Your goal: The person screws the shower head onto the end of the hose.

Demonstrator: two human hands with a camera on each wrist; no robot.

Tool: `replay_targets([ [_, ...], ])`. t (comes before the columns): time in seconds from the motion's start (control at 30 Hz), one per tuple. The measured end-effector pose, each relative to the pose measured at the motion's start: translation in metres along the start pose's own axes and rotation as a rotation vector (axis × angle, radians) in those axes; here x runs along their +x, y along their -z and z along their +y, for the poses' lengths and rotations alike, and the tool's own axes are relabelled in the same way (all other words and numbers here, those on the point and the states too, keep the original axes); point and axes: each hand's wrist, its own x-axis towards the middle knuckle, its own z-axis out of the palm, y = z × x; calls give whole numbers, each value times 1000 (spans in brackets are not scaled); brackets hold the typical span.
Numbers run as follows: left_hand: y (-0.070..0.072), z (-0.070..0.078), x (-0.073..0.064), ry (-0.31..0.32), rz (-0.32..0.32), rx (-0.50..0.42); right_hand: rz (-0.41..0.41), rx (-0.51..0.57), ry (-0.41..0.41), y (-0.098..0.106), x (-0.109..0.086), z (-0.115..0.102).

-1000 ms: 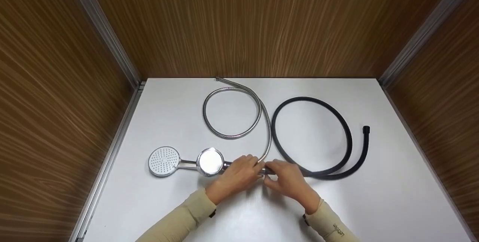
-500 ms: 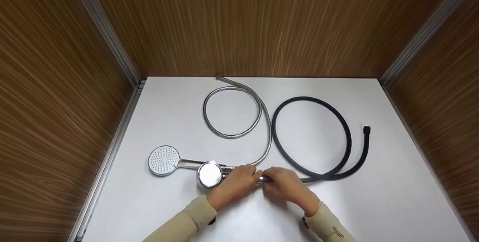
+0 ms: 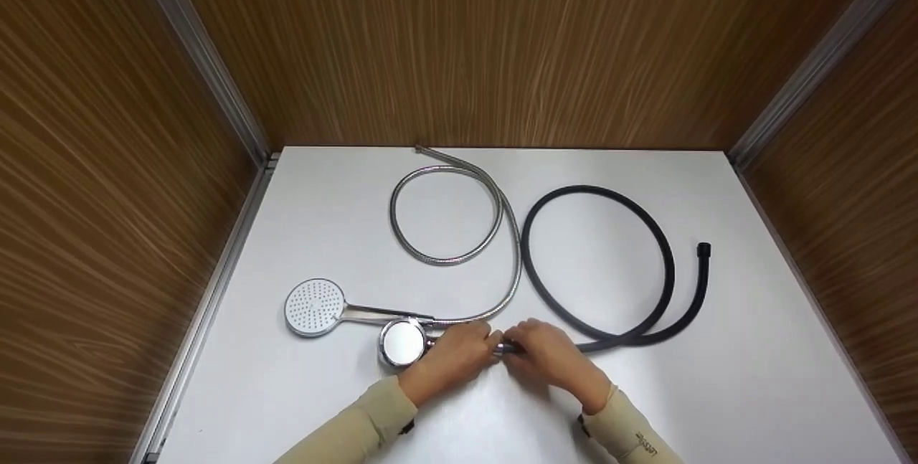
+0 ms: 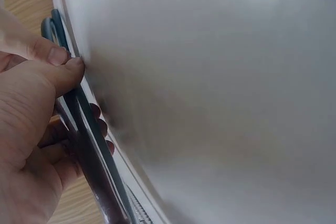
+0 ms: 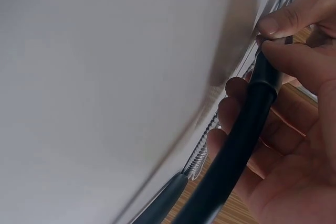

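My left hand grips the handle of a round-faced chrome shower head; the dark glossy handle runs along the fingers in the left wrist view. My right hand pinches the end fitting of a black shower hose between thumb and fingers. The handle end and the hose fitting meet between the two hands; fingertips hide how far they are joined. Just beyond lies a second shower head with a white, dotted face. Its chrome handle meets a silver metal hose.
The silver hose forms a loop at the back middle of the white table, its free end near the back edge. The black hose loops on the right, its other end fitting pointing backward. Wood-grain panels stand around the back and sides.
Both hands have moved toward the person, bringing the held shower head and black hose end along. The second shower head's handle and its join with the silver hose have come into sight.
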Motion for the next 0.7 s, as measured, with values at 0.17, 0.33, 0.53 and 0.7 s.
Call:
replay_targets([
  [0.17, 2, 1, -1, 21, -1, -39, -12, 1, 7, 1, 0, 0],
  [0.33, 0, 2, -2, 15, 61, -23, -31, -10, 14, 3, 1, 0],
  [0.53, -4, 2, -2, 6, 77, 5, -43, -14, 2, 3, 1, -2],
  [0.7, -4, 2, -1, -11, 84, 50, -50, -21, 7, 4, 2, -1],
])
